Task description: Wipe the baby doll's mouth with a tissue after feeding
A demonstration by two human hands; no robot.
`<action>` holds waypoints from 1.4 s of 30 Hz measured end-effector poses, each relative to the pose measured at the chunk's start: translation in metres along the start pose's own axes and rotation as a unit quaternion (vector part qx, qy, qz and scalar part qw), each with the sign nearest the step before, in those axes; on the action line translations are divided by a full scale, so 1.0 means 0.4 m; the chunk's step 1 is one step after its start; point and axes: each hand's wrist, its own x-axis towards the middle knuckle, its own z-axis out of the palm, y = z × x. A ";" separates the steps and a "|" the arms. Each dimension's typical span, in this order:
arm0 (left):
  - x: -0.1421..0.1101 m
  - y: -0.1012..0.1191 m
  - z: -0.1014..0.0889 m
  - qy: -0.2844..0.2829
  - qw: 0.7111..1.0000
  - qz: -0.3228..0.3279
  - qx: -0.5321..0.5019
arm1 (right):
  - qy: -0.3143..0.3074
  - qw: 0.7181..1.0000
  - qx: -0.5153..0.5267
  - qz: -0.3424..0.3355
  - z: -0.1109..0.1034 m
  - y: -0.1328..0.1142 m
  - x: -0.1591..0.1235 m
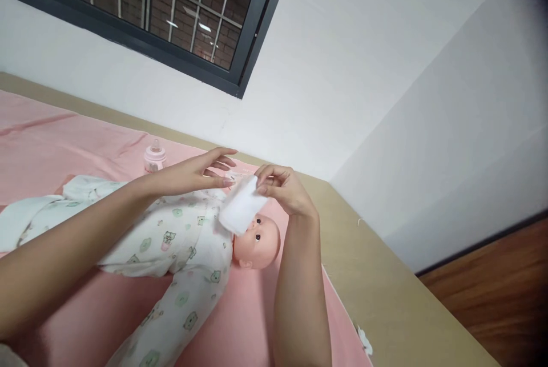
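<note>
Baby bottle [154, 157] on pink sheet [51, 144]

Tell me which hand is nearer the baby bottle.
Left. The left hand hovers just beside the baby bottle, not touching it; the right hand is farther off, pinching a white cloth.

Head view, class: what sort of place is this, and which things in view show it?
Probably a bedroom or baby-care practice room: a baby doll in a printed sleepsuit lies on a pink sheet, a feeding bottle stands behind it, and a barred window is set in the wall.
</note>
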 end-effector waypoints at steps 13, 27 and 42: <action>-0.027 0.067 -0.018 -0.226 0.971 -0.043 -0.071 | -0.129 0.982 -0.136 -0.031 0.074 -0.097 -0.051; -0.060 0.107 -0.062 -0.055 0.997 0.046 0.015 | -0.056 0.990 -0.110 -0.063 0.061 -0.067 -0.038; -0.029 0.074 0.041 -0.144 0.990 0.002 0.000 | 0.179 0.951 0.219 0.125 -0.132 0.386 0.015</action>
